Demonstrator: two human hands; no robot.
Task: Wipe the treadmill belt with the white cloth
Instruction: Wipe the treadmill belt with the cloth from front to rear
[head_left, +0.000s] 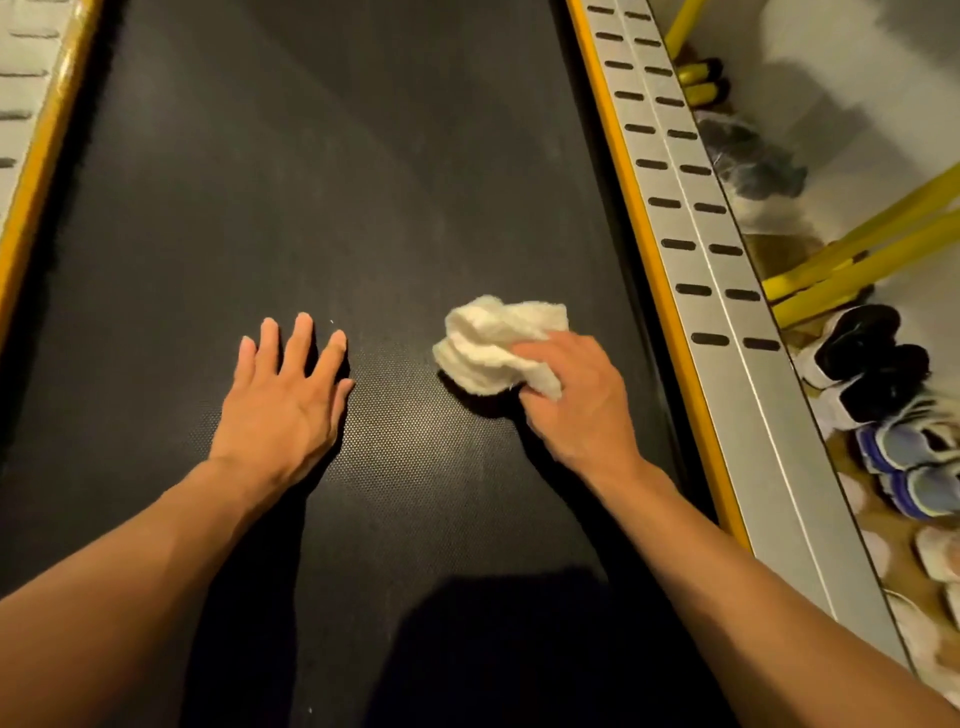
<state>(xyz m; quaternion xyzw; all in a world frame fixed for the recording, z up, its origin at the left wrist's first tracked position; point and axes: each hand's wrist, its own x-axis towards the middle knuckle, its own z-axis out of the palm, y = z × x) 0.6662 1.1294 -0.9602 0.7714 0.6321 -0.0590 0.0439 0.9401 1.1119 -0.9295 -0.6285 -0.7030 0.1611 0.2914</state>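
The black textured treadmill belt (322, 171) fills most of the head view. A crumpled white cloth (488, 343) lies on the belt right of centre. My right hand (576, 395) grips the cloth's near right part, fingers curled into it and pressing it onto the belt. My left hand (285, 395) lies flat on the belt to the cloth's left, fingers spread and straight, holding nothing.
A grey side rail (727, 291) with dark slots and a yellow edge runs along the belt's right side; another rail (26, 104) borders the left. Right of the rail, several shoes (878, 374) and yellow bars (852, 260) lie on the floor.
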